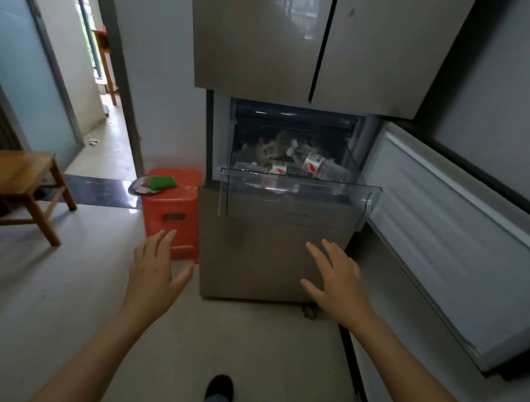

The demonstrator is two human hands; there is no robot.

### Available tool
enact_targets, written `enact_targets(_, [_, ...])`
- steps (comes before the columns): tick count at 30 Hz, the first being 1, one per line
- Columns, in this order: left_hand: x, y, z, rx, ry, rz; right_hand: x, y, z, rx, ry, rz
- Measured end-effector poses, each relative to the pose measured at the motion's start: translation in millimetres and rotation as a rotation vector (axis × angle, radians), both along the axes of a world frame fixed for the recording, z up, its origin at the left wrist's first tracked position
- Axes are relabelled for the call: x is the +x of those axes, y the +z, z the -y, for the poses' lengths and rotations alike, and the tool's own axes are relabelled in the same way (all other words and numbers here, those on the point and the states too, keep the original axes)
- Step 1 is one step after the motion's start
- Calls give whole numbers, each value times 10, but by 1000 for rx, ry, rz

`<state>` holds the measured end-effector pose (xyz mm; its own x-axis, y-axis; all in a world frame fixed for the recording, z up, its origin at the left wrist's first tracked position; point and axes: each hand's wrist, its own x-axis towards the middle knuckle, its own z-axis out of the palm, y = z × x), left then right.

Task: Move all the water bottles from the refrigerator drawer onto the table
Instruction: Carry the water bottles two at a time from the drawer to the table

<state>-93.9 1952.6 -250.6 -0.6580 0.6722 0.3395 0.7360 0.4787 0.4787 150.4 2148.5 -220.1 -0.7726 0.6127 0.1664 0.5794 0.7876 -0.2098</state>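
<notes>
**Tiled kitchen passage, hands empty below the open drawer**

A pale tiled floor runs up to a tall refrigerator (312, 38) that fills the upper centre of the frame. Its lower door (455, 232) stands wide open at the right. A clear plastic drawer (297, 201) juts out at the centre. A wooden seat (7, 173) stands at the left edge, and an orange stool (174, 212) stands just left of the fridge.

The left hand (155, 267) and right hand (337, 278) hover below the drawer, fingers spread and straight, holding nothing. The water bottles (312, 165) lie jumbled inside the drawer.

This looks like the reach-in. Next, the hands must rise over the drawer's front wall and close round a topmost bottle.
</notes>
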Motion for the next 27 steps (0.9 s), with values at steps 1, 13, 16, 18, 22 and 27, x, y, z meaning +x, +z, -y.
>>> enact_targets(1, [-67,-9,-152,16,-4,8,-89,12,-122,5,7,9])
enact_targets(13, [-971,269,-2441,105,-146,9,-1057,121,-1892,-28,-102,90])
enact_targets(16, [-1050,231,-2741,70,-178,-5,-1139,17,-2098,-84,-101,113])
enact_targets(18, [-1098,207,-2952,42,-200,-3,-1159,-45,-2253,-94,-81,148])
enact_targets(22, [-1152,166,-3294,-8,-208,-12,-1145,-45,-2610,-136,-97,38])
enact_targets(27, [-1141,104,-3533,-91,-129,65,-1316,18,-3150,-111,-12,31])
